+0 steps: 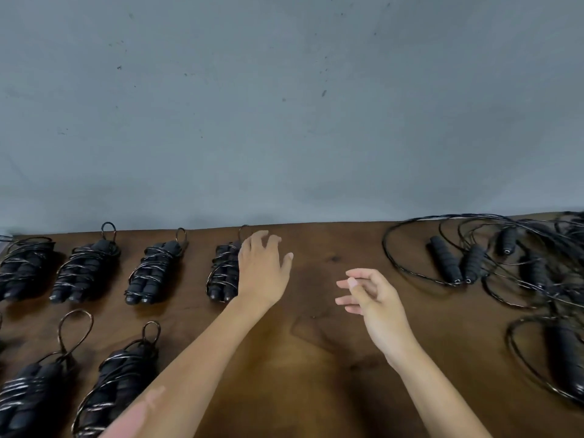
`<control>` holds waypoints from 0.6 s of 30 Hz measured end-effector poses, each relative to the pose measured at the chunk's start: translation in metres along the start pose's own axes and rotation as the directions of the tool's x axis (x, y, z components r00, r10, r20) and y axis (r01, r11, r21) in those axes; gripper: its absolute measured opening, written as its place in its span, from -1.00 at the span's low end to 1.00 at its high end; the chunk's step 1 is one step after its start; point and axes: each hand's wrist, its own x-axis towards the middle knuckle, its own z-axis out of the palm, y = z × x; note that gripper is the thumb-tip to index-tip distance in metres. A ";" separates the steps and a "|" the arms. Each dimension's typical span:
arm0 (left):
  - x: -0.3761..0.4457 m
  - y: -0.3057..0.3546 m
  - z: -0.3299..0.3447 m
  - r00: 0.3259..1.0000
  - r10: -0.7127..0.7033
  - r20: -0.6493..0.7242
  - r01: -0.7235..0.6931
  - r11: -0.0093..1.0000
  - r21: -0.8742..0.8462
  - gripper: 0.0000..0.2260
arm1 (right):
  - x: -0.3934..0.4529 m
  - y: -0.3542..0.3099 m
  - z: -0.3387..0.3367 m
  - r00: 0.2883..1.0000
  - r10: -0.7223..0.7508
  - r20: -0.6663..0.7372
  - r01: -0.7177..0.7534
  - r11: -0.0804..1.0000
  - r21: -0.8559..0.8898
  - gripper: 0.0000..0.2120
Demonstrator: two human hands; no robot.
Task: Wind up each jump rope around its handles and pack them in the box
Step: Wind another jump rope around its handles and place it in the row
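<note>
Fingers [267,240] loose over coiled black rope bundle [222,273]

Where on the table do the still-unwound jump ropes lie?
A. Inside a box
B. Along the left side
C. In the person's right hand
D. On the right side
D: the loose tangled ropes sprawl at right, while the wound bundles sit in rows at left.

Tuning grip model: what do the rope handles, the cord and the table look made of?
Handles: likely foam or soft rubber, matte black, ribbed grip rings. Cord: looks like thin coated wire, glossy black; it holds springy loops and glints. Table: wood or wood veneer, dark brown, semi-gloss, with grain and a knot visible.
</note>
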 end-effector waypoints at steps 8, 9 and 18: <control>-0.010 0.091 0.042 0.990 0.090 0.112 -0.071 0.984 -0.164 -0.72 | 0.008 0.020 -0.085 0.998 0.027 -0.063 -0.028 0.999 -0.020 -0.89; -0.010 0.103 0.049 0.987 0.102 0.127 -0.079 0.981 -0.175 -0.73 | 0.011 0.024 -0.097 0.997 0.034 -0.072 -0.036 0.999 -0.027 -0.90; 0.001 0.202 0.108 0.954 0.159 0.256 -0.074 0.947 -0.312 -0.77 | 0.058 0.070 -0.208 0.980 0.079 -0.180 -0.089 0.995 -0.046 -0.89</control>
